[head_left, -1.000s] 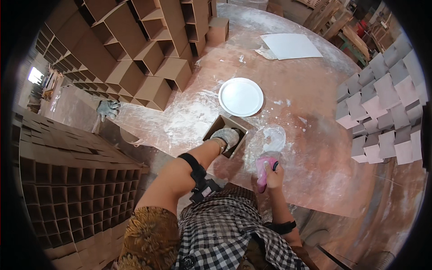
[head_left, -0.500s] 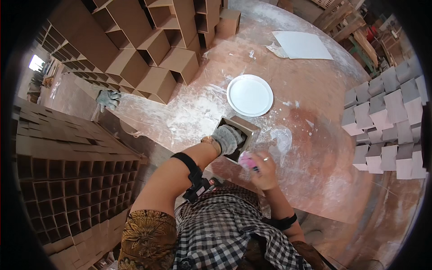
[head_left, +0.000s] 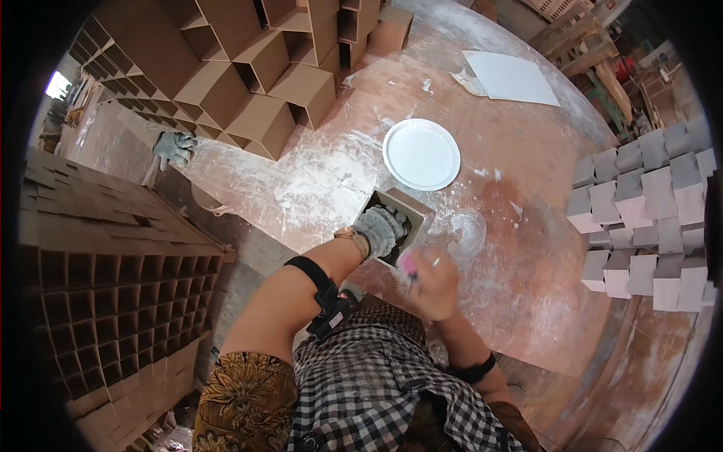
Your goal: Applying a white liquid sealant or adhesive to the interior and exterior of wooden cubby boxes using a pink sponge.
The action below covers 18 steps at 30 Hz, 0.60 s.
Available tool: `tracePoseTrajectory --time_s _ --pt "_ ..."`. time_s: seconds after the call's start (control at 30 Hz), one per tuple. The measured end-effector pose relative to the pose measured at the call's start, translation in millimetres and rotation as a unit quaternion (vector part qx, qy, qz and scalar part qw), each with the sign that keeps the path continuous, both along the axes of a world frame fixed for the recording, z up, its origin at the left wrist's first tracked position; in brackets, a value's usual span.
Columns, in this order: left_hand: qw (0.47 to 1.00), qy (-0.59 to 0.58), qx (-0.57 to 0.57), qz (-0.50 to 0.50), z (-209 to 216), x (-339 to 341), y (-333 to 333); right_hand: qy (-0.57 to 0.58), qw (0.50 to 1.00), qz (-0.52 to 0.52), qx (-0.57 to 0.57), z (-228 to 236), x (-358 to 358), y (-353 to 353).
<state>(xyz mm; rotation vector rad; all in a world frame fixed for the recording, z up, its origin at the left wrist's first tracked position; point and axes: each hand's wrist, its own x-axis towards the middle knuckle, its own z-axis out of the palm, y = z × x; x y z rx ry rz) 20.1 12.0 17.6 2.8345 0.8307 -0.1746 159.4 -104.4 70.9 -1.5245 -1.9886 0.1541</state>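
My left hand (head_left: 379, 231), in a grey knit glove, reaches into an open cardboard box (head_left: 411, 200). Its partly hidden fingers are curled and gripping the box from inside. My bare right hand (head_left: 437, 286), with a ring on one finger, is closed around a small pink thing with a dark part (head_left: 409, 264). Motion blurs it, and I cannot make out its kind. This hand is just beside the box's near right side. Beyond the box lies a round white tray (head_left: 422, 154) with a raised rim.
Brown cardboard boxes (head_left: 260, 124) are stacked at the far left. More open boxes (head_left: 98, 316) fill the near left. Pale boxes (head_left: 648, 196) stand stacked at right. A white sheet (head_left: 512, 77) lies on the stained table (head_left: 527, 248). A grey glove (head_left: 175, 148) rests at left.
My right hand has shifted slightly left and lower with the pink thing, which is now more blurred. My left hand remains in the box. The whole view has shifted slightly.
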Motion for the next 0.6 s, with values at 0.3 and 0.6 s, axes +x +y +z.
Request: tracePoseTrajectory --time_s 0.3,0.6 --pt "1.0 0.012 -0.003 -0.018 12.9 -0.1 1.2 -0.001 0.992 -0.103 0.074 -7.8 20.9 54.2" --pt "1.0 0.004 0.001 -0.009 20.4 -2.1 -0.9 0.008 0.999 0.008 0.046 12.6 -5.9 -1.7"
